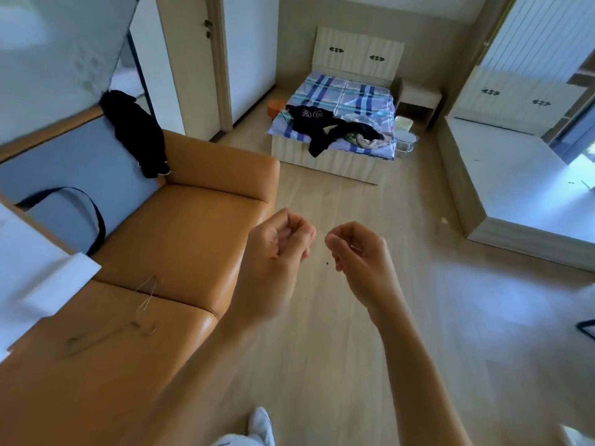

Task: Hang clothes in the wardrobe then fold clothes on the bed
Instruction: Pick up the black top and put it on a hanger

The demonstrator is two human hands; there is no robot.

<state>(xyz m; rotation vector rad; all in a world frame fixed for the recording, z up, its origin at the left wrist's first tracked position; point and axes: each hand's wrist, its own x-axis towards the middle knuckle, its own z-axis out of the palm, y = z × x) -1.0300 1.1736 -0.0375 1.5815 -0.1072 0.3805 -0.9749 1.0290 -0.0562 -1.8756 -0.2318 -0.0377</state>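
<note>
A bed (354, 91) with a blue checked sheet stands at the far side of the room. A heap of clothes (335, 127), mostly dark with some pale pieces, lies on its near end. A black garment (135, 130) hangs over the back corner of the orange sofa (186, 226) at the left. My left hand (280, 239) and my right hand (357, 249) are raised in front of me over the floor, fingers curled in, nothing held. The white wardrobe (521, 91) stands at the right.
A wire hanger (146, 294) lies on the sofa seat. A white door (190, 59) is at the back left. A bedside table (418, 101) and white stools (404, 136) stand right of the bed. An orange object (277, 107) sits on the floor left of the bed.
</note>
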